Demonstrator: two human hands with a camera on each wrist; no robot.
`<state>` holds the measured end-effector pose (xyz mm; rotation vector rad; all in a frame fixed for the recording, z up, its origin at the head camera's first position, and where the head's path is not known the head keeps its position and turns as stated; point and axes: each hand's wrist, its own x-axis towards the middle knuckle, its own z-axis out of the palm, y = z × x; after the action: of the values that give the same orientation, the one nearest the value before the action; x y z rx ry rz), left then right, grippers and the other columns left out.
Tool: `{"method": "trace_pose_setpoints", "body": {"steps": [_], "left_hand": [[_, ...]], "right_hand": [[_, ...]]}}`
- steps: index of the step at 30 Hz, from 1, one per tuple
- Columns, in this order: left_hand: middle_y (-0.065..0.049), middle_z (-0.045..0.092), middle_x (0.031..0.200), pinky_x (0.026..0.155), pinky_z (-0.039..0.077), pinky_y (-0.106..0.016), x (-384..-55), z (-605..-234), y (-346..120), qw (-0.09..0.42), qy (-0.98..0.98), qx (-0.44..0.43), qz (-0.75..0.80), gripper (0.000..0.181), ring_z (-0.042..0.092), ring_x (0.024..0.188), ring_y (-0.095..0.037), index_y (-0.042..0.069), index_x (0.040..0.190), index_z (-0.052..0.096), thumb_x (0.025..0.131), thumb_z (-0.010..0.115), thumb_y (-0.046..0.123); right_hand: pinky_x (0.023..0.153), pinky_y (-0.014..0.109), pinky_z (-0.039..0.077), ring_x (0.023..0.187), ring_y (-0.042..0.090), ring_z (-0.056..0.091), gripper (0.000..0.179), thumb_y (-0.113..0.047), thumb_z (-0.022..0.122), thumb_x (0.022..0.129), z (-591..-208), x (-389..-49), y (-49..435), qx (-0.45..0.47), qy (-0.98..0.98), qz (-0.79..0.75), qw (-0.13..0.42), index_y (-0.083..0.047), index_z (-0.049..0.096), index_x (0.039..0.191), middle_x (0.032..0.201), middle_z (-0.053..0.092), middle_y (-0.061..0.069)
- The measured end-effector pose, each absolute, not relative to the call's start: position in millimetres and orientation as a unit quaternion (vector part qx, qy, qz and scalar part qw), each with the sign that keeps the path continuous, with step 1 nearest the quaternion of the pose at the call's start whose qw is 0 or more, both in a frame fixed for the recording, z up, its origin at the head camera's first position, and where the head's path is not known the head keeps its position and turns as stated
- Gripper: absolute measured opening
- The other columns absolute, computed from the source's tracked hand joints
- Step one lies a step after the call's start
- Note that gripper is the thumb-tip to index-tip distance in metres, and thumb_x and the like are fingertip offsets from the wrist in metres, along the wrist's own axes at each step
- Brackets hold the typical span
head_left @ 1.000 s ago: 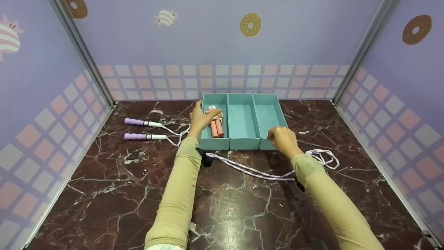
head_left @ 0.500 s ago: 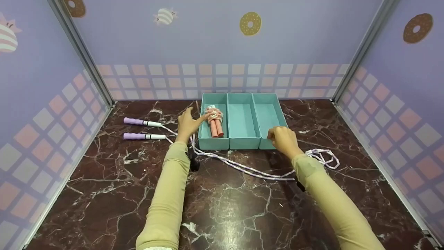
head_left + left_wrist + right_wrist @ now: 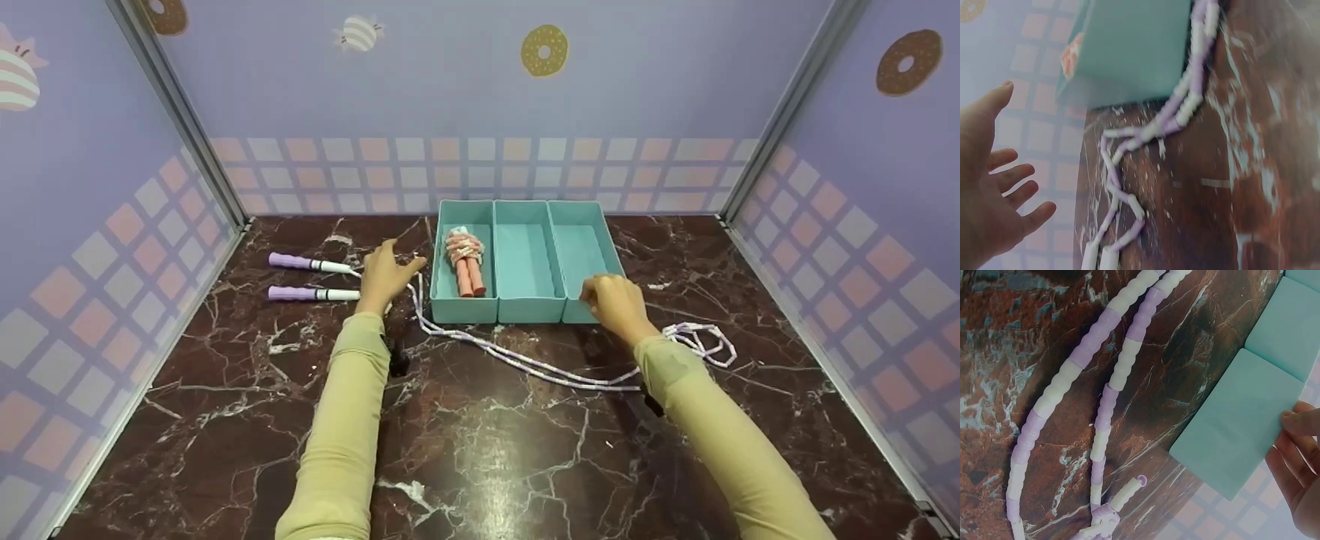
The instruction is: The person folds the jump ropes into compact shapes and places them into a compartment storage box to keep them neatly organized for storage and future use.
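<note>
Three teal boxes (image 3: 531, 310) stand touching, long sides together, on the marbled table (image 3: 465, 450), presumably so that they sit as one block. The left box (image 3: 463, 310) holds the red skipping rope (image 3: 466, 247), its cord wound about the paired red handles (image 3: 465, 279); the winding appears intended to keep it compact. The purple skipping rope (image 3: 1095, 337) lies outside the boxes: two purple handles (image 3: 294, 293) to the left, cord doubled across the front, loose loops at the right. The doubling would explain both handles lying side by side.

Grip, left: the left hand (image 3: 382, 277) is over the cord just beside the purple handles, thumb and fingers spread well apart, holding nothing; no contact with the cord can be confirmed.

Grip, right: the right hand (image 3: 619, 304) appears to pinch the rim of the right box (image 3: 1235, 422), thumb and fingers closed together there, probably to steady it.
</note>
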<state>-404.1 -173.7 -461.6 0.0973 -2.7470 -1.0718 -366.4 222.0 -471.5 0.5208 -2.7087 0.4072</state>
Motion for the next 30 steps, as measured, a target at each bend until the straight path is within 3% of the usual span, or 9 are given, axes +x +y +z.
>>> {"method": "trace_pose_setpoints", "body": {"steps": [18, 25, 30], "left_hand": [[-0.026, 0.035, 0.154, 0.113, 0.028, -0.066, -396, -469, -214, 0.038, -0.968, 0.004, -0.249, 0.080, 0.027, 0.143, -0.046, 0.001, 0.151, 0.031, 0.094, 0.058, 0.050], [-0.023, 0.022, 0.161, 0.115, 0.018, -0.072, -394, -465, -233, -0.033, -0.974, -0.021, -0.223, 0.094, 0.016, 0.148, -0.049, 0.010, 0.155, 0.025, 0.087, 0.058, 0.065], [-0.022, 0.016, 0.163, 0.115, 0.013, -0.074, -392, -461, -245, -0.068, -0.978, -0.055, -0.192, 0.097, 0.011, 0.148, -0.049, 0.016, 0.157, 0.021, 0.083, 0.066, 0.058]], "right_hand": [[0.063, 0.051, 0.056, 0.074, 0.033, 0.069, 0.017, 0.006, 0.065, 0.076, -473, -365, 223, 0.189, -0.952, 0.147, 0.191, -0.009, 0.074, 0.078, 0.080, 0.071, 0.009], [0.063, 0.049, 0.056, 0.074, 0.032, 0.068, 0.017, 0.005, 0.067, 0.078, -473, -364, 223, 0.190, -0.952, 0.142, 0.192, -0.010, 0.074, 0.079, 0.080, 0.070, 0.009], [0.061, 0.049, 0.055, 0.072, 0.031, 0.068, 0.017, 0.006, 0.068, 0.078, -475, -364, 225, 0.193, -0.951, 0.140, 0.199, -0.009, 0.074, 0.078, 0.078, 0.069, 0.009]]}}
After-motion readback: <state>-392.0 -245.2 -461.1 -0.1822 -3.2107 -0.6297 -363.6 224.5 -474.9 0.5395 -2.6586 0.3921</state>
